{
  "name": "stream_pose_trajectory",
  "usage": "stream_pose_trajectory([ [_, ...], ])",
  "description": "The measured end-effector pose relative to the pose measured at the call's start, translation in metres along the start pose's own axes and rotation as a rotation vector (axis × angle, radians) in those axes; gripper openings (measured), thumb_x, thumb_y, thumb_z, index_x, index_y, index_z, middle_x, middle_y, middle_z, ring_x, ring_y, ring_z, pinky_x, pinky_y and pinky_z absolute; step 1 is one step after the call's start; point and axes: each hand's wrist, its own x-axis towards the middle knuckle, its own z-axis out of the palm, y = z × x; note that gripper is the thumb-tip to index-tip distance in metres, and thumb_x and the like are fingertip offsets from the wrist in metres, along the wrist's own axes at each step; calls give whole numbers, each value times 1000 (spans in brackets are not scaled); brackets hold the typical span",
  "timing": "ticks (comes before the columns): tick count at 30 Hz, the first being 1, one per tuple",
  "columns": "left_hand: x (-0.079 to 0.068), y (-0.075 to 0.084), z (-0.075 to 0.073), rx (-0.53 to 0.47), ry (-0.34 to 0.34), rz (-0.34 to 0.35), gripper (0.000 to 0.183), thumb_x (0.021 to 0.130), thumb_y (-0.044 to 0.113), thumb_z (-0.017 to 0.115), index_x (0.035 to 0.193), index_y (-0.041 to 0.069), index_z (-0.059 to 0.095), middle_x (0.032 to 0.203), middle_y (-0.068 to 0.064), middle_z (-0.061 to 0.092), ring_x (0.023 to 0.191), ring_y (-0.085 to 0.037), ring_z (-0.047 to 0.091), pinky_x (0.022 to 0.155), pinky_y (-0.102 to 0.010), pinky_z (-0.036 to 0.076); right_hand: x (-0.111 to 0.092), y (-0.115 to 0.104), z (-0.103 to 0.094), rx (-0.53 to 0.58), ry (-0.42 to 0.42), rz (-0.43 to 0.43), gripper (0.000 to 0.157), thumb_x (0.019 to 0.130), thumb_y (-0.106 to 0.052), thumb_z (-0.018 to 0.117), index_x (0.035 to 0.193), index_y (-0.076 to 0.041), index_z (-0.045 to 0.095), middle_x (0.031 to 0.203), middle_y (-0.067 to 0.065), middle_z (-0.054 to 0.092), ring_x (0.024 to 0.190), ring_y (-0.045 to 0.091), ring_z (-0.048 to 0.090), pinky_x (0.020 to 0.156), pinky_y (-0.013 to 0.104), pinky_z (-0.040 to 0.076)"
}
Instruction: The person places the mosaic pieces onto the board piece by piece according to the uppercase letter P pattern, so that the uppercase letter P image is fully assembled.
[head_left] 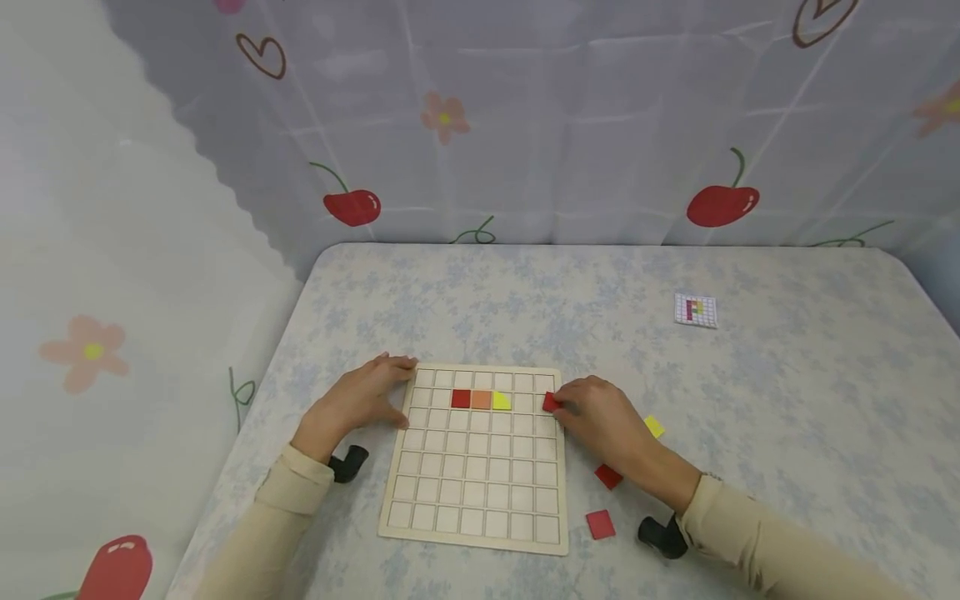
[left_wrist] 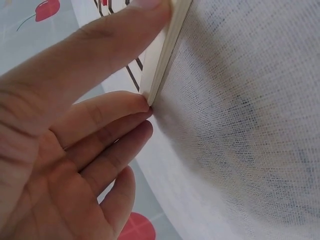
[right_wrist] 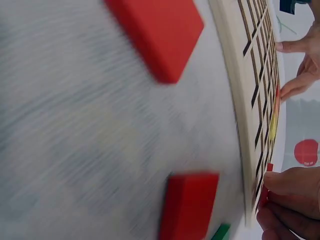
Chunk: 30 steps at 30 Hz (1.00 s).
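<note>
"You look early on: a red tile (head_left: 461, 398), an orange tile (head_left: 482, 400) and a yellow tile (head_left: 500, 402) sit in the second row of your board (head_left: 497, 472)."

"Yes, and your right hand (head_left: 603, 417) pinches another red tile (head_left: 550, 402) at the board's right edge."

"Your left hand (head_left: 360, 396) grips nothing, its relaxed fingers touching the left edge."

"Two loose red tiles (head_left: 601, 524) (head_left: 608, 477), a yellow piece (head_left: 654, 427) and a green piece (right_wrist: 221, 232) seem left to place."
</note>
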Motion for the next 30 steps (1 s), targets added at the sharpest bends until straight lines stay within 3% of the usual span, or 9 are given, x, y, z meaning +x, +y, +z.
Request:
stream_pose_trajectory([
  [7,0,1,-3,14,-1,3,77,72,21,90,137,-3,56,150,-15,43,140,-44,31,108,-56,39,15,-29,17,55,-29,-112,15,85,-5,76,100,-3,77,101,6,73,101,24,64,84,37,56],
  [16,3,3,-1,27,-9,6,76,72,23,90,137,-1,57,150,-14,44,141,-43,31,108,-56,39,31,-62,33,31,-111,-239,15,88,-4,72,101,-3,77,97,4,73,95,21,63,81,32,55],
  [24,1,4,-2,8,-21,-10,76,72,23,90,137,0,57,151,-13,43,142,-42,30,108,-57,39,40,-75,48,-52,-115,-338,6,88,-5,71,89,-7,77,91,2,73,88,20,63,78,31,56],
  [30,-1,2,-2,4,-15,-18,77,72,23,90,137,0,57,151,-12,43,142,-42,30,108,-57,39,45,-79,53,-55,-123,-341,8,89,-5,71,91,-8,78,92,2,71,89,18,62,76,27,55],
])
